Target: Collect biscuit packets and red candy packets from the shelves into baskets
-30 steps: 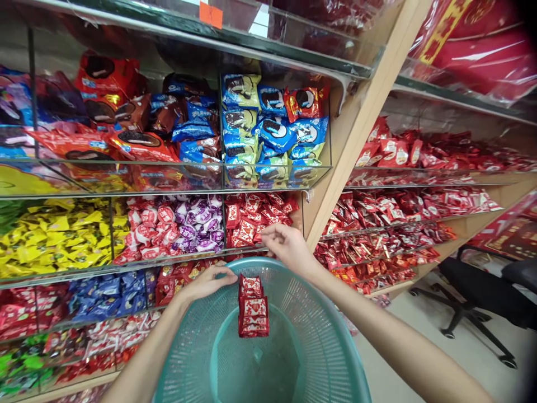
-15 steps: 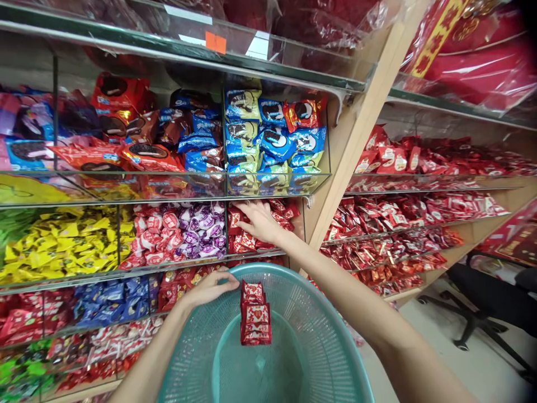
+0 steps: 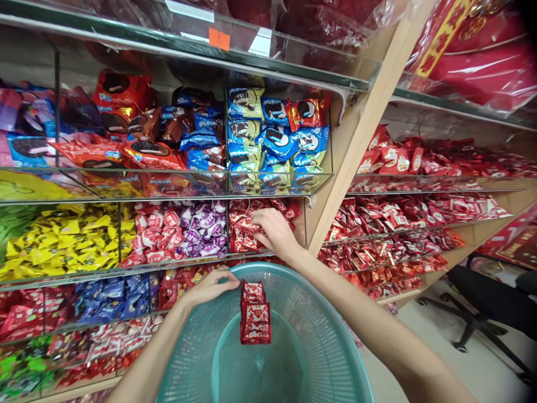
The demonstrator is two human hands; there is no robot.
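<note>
My left hand (image 3: pixel 216 284) grips the far left rim of a green plastic basket (image 3: pixel 335 324), thumb and fingers pressed together there. Inside the basket lies a short stack of red and white wrapped packets (image 3: pixel 255 322). My right hand (image 3: pixel 274 234) is at the shelf bin just beyond the rim, fingers curled and closed on a small red packet (image 3: pixel 246 225). More red packets (image 3: pixel 239 243) of that bin lie under and behind the fingers. Part of the held packet is hidden by the hand.
Purple and white wrapped sweets (image 3: pixel 205 224) and yellow packets (image 3: pixel 71 240) fill the bins to the left. Blue biscuit packs (image 3: pixel 277 140) stand behind a clear shelf lip (image 3: pixel 277 184) above. A wooden upright (image 3: pixel 356 145) rises at right; a black chair (image 3: pixel 495 296) stands beyond.
My right hand has drawn back from the bin toward me and slightly right. Its stretched fingers have closed on a red packet. My left hand stays on the rim.
</note>
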